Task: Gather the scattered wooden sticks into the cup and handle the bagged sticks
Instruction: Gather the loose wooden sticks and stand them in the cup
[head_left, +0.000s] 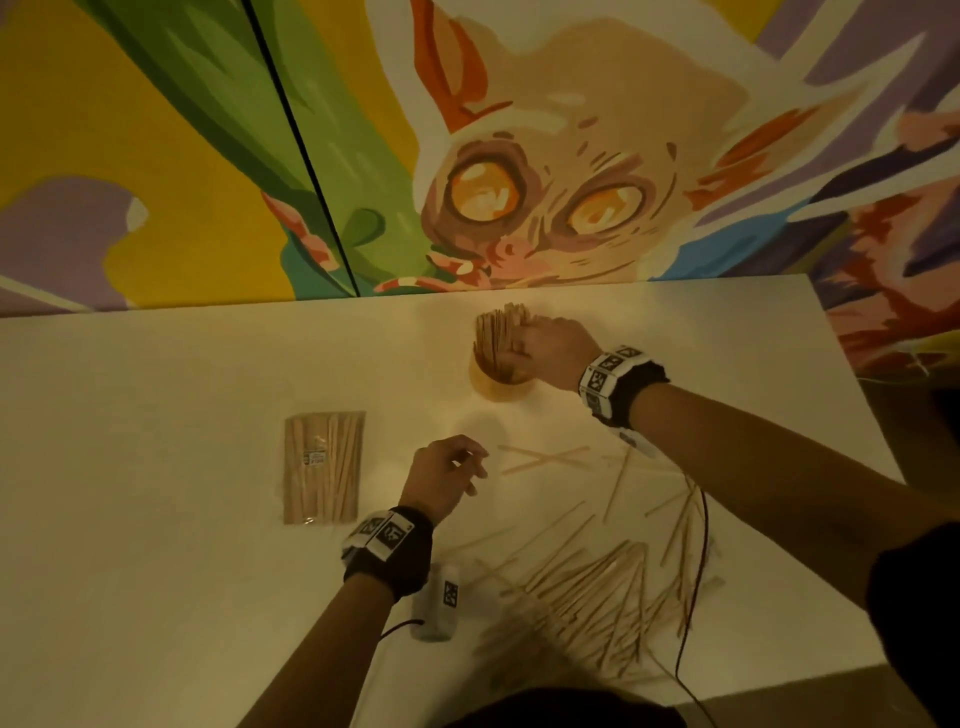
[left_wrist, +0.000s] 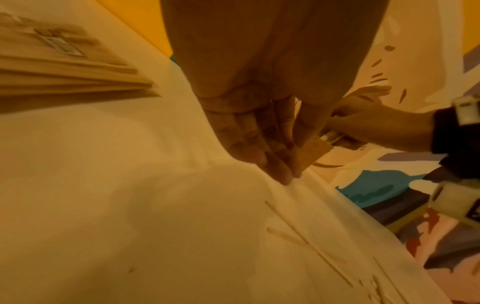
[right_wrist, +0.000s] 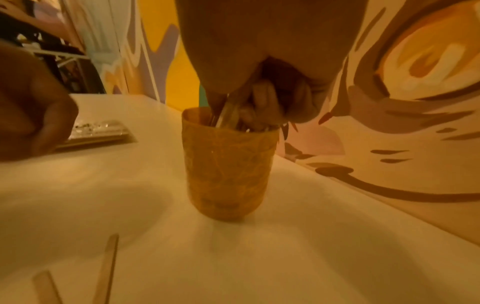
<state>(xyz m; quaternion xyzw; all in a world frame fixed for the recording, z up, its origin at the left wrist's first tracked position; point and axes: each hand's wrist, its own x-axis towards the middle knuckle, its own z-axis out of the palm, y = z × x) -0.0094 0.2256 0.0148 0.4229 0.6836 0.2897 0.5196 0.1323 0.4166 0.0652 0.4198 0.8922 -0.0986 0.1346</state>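
My right hand grips a bundle of sticks in the cup at 12 o'clock; best released upright. My left hand hovers empty, loosely curled. Bagged sticks lie at 9, loose sticks at 5.

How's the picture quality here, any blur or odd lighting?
Head view: dim, warm yellow cast, wide-angle bending of the table edge. Left wrist view: bagged sticks smeared by blur. Right wrist view: cup soft, its shadow falling toward the camera.

Orange veined cup; pale sticks; white table
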